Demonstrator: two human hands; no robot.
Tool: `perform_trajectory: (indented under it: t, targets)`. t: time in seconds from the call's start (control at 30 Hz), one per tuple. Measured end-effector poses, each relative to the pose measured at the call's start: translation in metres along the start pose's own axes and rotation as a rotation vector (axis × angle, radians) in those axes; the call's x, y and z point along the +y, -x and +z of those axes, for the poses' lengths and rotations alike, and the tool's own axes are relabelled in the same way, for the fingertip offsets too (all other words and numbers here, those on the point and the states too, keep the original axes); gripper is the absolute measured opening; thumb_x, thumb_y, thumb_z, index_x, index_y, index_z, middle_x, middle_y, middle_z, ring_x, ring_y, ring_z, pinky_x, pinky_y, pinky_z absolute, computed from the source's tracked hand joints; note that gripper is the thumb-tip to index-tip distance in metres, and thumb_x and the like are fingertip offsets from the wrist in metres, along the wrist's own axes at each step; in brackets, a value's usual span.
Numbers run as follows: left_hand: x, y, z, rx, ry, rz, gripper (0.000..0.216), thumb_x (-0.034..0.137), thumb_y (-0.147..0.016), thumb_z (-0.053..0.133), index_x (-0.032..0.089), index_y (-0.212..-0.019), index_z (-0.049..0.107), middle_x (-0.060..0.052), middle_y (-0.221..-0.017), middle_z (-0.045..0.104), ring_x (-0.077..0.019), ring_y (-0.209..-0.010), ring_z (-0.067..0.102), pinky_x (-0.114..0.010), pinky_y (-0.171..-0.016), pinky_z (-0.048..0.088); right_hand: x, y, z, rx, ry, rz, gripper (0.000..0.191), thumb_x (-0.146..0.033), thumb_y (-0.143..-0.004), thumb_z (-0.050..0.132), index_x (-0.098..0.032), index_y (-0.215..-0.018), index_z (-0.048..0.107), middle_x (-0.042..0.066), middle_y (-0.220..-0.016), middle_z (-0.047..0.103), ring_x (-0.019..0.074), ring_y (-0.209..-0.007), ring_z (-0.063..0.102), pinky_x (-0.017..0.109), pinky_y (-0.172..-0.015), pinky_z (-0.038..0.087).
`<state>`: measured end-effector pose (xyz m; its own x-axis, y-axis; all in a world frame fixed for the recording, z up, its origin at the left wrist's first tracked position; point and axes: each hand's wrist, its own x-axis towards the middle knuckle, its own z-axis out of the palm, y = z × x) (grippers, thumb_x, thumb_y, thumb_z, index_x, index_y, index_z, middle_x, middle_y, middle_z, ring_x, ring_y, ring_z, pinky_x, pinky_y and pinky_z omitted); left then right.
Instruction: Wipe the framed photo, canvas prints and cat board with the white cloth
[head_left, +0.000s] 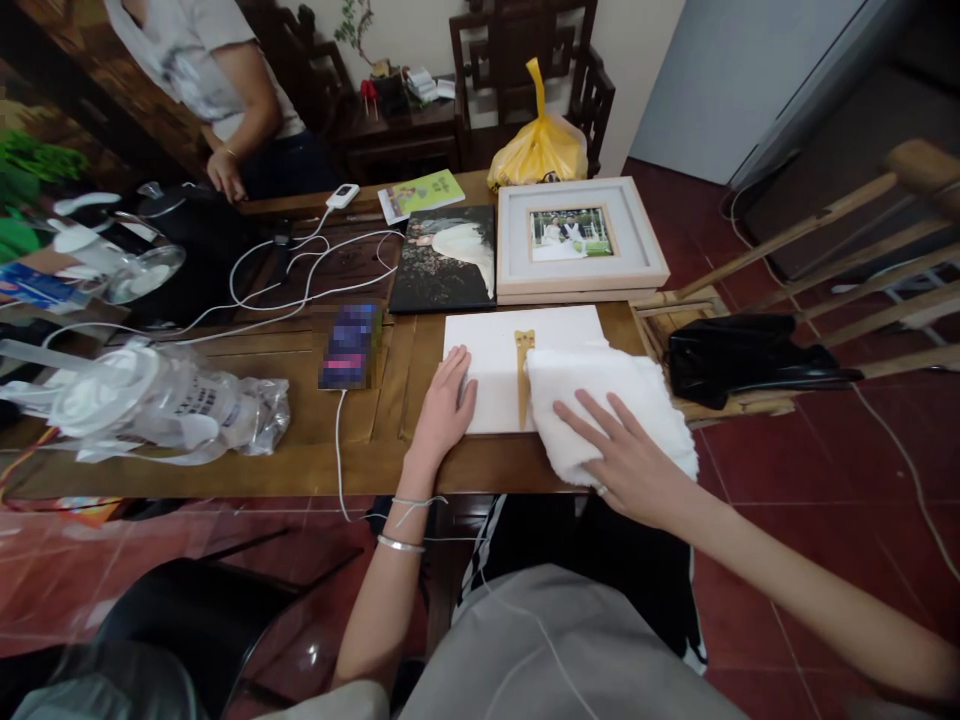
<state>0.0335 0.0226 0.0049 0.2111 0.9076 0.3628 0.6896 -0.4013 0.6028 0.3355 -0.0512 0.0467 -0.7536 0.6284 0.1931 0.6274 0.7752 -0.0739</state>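
A white flat board [499,355] lies face down on the wooden table [300,460], with a gold strut [523,375] along its back. My left hand [446,405] rests flat on the board's left edge, fingers stretched out. My right hand [622,455] lies open with fingers spread on a white towel [645,395] that covers the board's right part.
Behind the board lie a framed photo [577,240] and a dark photo print [446,260]. A phone [349,345] with its cable, white wires, bagged fans [150,400] and a yellow bag [540,145] fill the table. Another person [217,90] stands at far left. A black bag [742,360] sits right.
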Motion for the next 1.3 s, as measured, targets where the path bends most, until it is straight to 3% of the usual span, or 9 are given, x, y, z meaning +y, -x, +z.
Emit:
perform_trajectory:
  t: [0.1,0.2,0.4,0.5,0.77,0.87,0.97,1.07,1.3]
  targets:
    - [0.001,0.0,-0.002,-0.021,-0.008,0.0,0.044,0.024,-0.103,0.047,0.012,-0.145,0.053,-0.019,-0.157,0.05,-0.028,-0.152,0.041,-0.053,-0.127,0.032,0.011,-0.002,-0.006,-0.033,-0.037,-0.022,0.026,-0.007,-0.068,0.07,-0.018,-0.09,0.077,0.014,-0.166,0.036,0.044,-0.152,0.03,0.07,-0.12,0.03]
    - [0.0,0.0,-0.002,-0.035,-0.009,0.003,0.045,0.024,-0.103,0.047,0.014,-0.146,0.052,-0.018,-0.158,0.049,-0.0278,-0.153,0.04,-0.054,-0.128,0.031,0.046,-0.025,-0.007,-0.058,-0.046,-0.011,0.03,-0.005,-0.071,0.064,-0.016,-0.097,0.076,0.016,-0.162,0.041,0.0436,-0.152,0.032,0.072,-0.118,0.031]
    - [-0.003,0.0,0.0,-0.016,-0.008,0.008,0.045,0.024,-0.102,0.048,0.014,-0.145,0.053,-0.018,-0.157,0.05,-0.0277,-0.152,0.041,-0.054,-0.127,0.033,0.103,-0.073,0.006,0.036,-0.06,0.071,0.037,-0.005,-0.077,0.055,-0.015,-0.109,0.071,0.019,-0.155,0.052,0.0423,-0.148,0.039,0.075,-0.113,0.033]
    - [-0.004,-0.001,0.001,-0.008,-0.005,0.012,0.044,0.023,-0.102,0.049,0.013,-0.145,0.053,-0.019,-0.156,0.051,-0.0276,-0.152,0.042,-0.053,-0.127,0.033,0.095,-0.066,0.008,0.074,-0.085,0.068,0.037,-0.003,-0.075,0.052,-0.013,-0.105,0.07,0.021,-0.15,0.056,0.0436,-0.146,0.042,0.076,-0.112,0.033]
    - [-0.001,-0.001,0.0,-0.006,-0.018,-0.003,0.044,0.024,-0.103,0.048,0.015,-0.145,0.053,-0.017,-0.157,0.051,-0.0271,-0.152,0.042,-0.053,-0.127,0.032,0.016,0.016,-0.014,0.086,-0.185,-0.079,0.036,0.0,-0.062,0.051,-0.017,-0.088,0.069,0.016,-0.151,0.056,0.0395,-0.15,0.038,0.073,-0.118,0.03]
    - [-0.001,-0.001,0.0,-0.014,-0.014,-0.003,0.044,0.023,-0.103,0.048,0.015,-0.145,0.053,-0.017,-0.158,0.05,-0.0271,-0.152,0.041,-0.053,-0.128,0.032,0.015,0.023,-0.021,0.086,-0.217,-0.086,0.035,-0.002,-0.064,0.05,-0.018,-0.088,0.068,0.017,-0.146,0.061,0.036,-0.145,0.046,0.067,-0.118,0.036]
    - [-0.002,-0.001,0.0,-0.014,-0.011,0.0,0.044,0.023,-0.102,0.048,0.014,-0.145,0.053,-0.017,-0.157,0.05,-0.0272,-0.152,0.041,-0.053,-0.128,0.032,0.038,0.004,-0.021,0.08,-0.224,0.005,0.034,-0.006,-0.075,0.049,-0.019,-0.098,0.07,0.018,-0.139,0.066,0.033,-0.134,0.058,0.06,-0.114,0.044]
    - [-0.002,-0.001,0.0,-0.011,-0.006,0.0,0.044,0.023,-0.102,0.049,0.014,-0.145,0.053,-0.018,-0.157,0.051,-0.0268,-0.152,0.041,-0.053,-0.128,0.032,0.071,-0.033,-0.02,0.015,-0.198,0.166,0.029,-0.022,-0.093,0.046,-0.018,-0.109,0.069,0.018,-0.116,0.074,0.0369,-0.114,0.067,0.057,-0.098,0.053]
    - [-0.002,-0.001,0.0,-0.01,0.015,-0.008,0.044,0.022,-0.101,0.049,0.015,-0.145,0.054,-0.017,-0.157,0.051,-0.0268,-0.152,0.042,-0.054,-0.127,0.033,0.121,-0.11,-0.026,0.044,-0.244,0.318,0.036,-0.04,-0.101,0.038,-0.022,-0.095,0.069,0.013,-0.094,0.075,0.0342,-0.088,0.067,0.047,-0.082,0.053]
